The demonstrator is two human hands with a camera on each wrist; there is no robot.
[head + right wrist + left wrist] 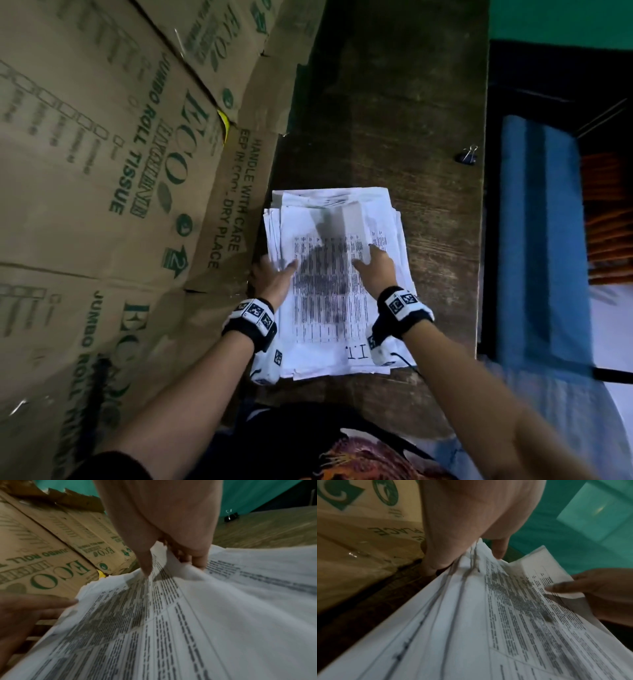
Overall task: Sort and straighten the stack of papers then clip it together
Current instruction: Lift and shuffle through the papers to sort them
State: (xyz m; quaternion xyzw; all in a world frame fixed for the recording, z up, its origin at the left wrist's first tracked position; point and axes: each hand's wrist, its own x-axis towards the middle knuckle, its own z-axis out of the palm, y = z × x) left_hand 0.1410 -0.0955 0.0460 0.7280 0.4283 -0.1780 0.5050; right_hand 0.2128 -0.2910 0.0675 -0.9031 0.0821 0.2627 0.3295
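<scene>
An untidy stack of printed papers [329, 308] lies on a dark wooden table [394, 102], its sheets fanned out of line at the left and far edges. My left hand [275, 277] holds the stack's left edge, thumb on top and fingers down its side [465, 545]. My right hand [375, 263] is on the top sheet's right half. In the right wrist view its index fingertip presses the print while the other fingers pinch up a fold of that sheet [171, 558]. A black binder clip [467, 156] lies apart near the table's right edge, beyond the stack.
Large brown cardboard boxes [102, 171] printed in green stand against the table's left side, close to my left hand. The table's right edge drops off to a blue cloth surface [537, 240]. Bare wood lies beyond the stack.
</scene>
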